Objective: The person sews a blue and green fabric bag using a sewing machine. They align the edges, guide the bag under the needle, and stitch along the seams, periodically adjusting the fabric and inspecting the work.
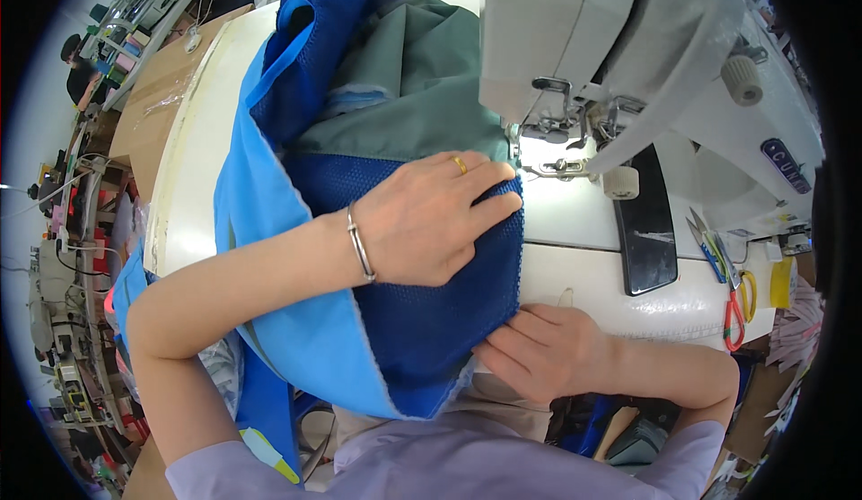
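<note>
A large piece of fabric [431,329], dark blue mesh joined to grey-green cloth [413,60] with a light blue layer [314,356] folded beside it, spreads over the sewing table and hangs off toward my lap. My left hand [426,217] lies flat on the mesh, fingers stretched toward its right edge, close to the presser foot of the sewing machine [561,60]. It wears a ring and a bracelet. Nearer to me, my right hand [548,347] pinches the mesh's right edge between thumb and fingers. The needle tip cannot be made out clearly.
On the white table [575,280] right of the machine bed lie a black phone-like slab [648,231] and scissors [734,307] with other small tools. A yellow tape roll [781,283] stands at the table's right edge. A person [81,74] sits far left among other workstations.
</note>
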The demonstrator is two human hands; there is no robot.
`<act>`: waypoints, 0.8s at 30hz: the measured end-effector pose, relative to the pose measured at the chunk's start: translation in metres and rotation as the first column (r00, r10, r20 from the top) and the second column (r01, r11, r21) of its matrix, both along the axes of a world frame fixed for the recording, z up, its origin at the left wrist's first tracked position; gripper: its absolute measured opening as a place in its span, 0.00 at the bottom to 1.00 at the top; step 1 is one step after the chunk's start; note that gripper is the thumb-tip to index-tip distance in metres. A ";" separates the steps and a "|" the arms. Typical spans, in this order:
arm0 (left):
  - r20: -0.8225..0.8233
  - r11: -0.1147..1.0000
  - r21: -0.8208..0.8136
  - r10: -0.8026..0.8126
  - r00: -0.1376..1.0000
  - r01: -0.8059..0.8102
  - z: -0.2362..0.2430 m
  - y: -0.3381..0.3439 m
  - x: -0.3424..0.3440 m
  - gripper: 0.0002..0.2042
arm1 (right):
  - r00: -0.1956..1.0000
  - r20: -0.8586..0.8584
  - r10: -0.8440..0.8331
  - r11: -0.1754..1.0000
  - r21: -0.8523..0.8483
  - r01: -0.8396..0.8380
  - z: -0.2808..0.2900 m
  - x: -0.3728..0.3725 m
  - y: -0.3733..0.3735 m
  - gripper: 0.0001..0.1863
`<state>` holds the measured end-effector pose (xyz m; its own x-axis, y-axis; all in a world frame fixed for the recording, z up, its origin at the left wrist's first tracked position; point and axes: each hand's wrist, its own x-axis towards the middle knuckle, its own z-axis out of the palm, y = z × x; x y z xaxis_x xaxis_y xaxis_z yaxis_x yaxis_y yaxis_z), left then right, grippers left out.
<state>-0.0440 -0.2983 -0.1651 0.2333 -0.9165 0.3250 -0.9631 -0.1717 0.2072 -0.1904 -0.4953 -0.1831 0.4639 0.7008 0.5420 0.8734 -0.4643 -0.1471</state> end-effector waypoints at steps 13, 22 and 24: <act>-0.012 0.999 0.042 -0.012 1.000 0.012 0.000 0.000 0.020 0.30 | 1.000 0.005 -0.028 0.998 0.049 0.027 -0.005 0.008 -0.003 0.15; -0.038 0.999 0.030 -0.018 0.999 0.019 -0.004 0.000 0.028 0.29 | 0.997 -0.044 -0.067 0.993 0.096 0.071 -0.006 0.009 -0.002 0.13; -0.027 0.999 0.015 -0.036 0.999 0.036 -0.004 0.001 0.031 0.29 | 0.997 -0.040 -0.069 0.992 0.101 0.073 -0.005 0.011 -0.002 0.14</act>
